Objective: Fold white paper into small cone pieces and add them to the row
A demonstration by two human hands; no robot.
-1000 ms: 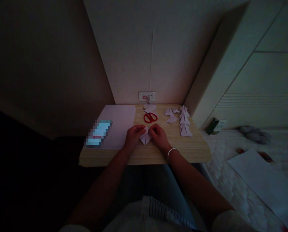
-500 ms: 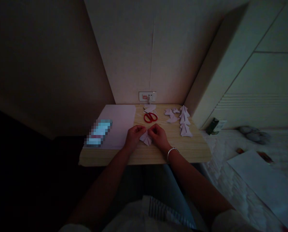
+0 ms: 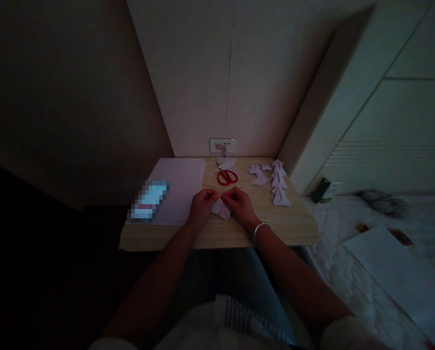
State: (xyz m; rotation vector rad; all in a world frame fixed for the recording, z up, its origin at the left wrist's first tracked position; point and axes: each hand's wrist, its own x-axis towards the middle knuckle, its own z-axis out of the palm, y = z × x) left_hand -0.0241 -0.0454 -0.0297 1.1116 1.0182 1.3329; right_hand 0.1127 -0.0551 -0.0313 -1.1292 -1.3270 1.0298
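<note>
A small folded white paper piece (image 3: 221, 209) lies on the wooden table (image 3: 286, 226) between my two hands. My left hand (image 3: 201, 206) pinches its left side with the fingers curled. My right hand (image 3: 240, 205), with a silver bracelet on the wrist, pinches its upper right side. Both hands rest on the table near its front edge. The room is dim.
Red-handled scissors (image 3: 227, 177) lie behind my hands. Several folded paper pieces (image 3: 278, 184) sit at the back right. A white sheet (image 3: 181, 187) and a blurred flat object (image 3: 148, 200) lie at the left. A wall socket (image 3: 222, 145) is behind; a bed with paper (image 3: 395, 272) is right.
The folded piece has been turned slightly and pressed lower between my fingers. Both hands stay in nearly the same place.
</note>
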